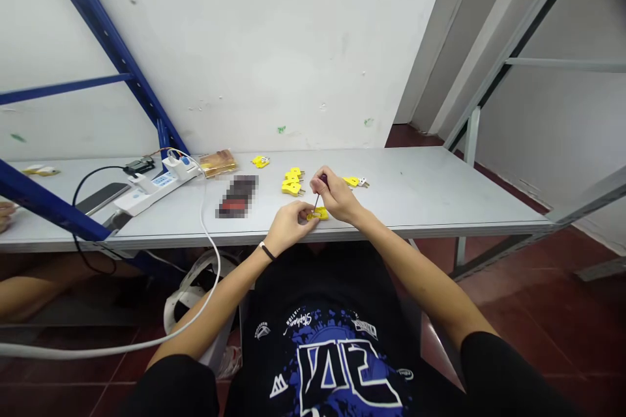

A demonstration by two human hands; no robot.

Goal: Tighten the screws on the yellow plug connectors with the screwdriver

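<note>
My left hand (288,225) pinches a small yellow connector (319,213) against the grey table (430,202) near its front edge. My right hand (337,197) is closed round a small screwdriver (319,194), held upright with its tip down on that connector. Just behind my hands lie more yellow connectors (292,182), and another yellow connector with a white part (355,181) lies to the right. One more yellow connector (260,161) sits farther back by the wall.
A white power strip (156,186) with plugged-in chargers and a white cable (210,241) lies at the left. A phone (100,197), a brown packet (218,163) and a blurred dark object (238,196) are also there. Another person's arm (29,290) shows at far left.
</note>
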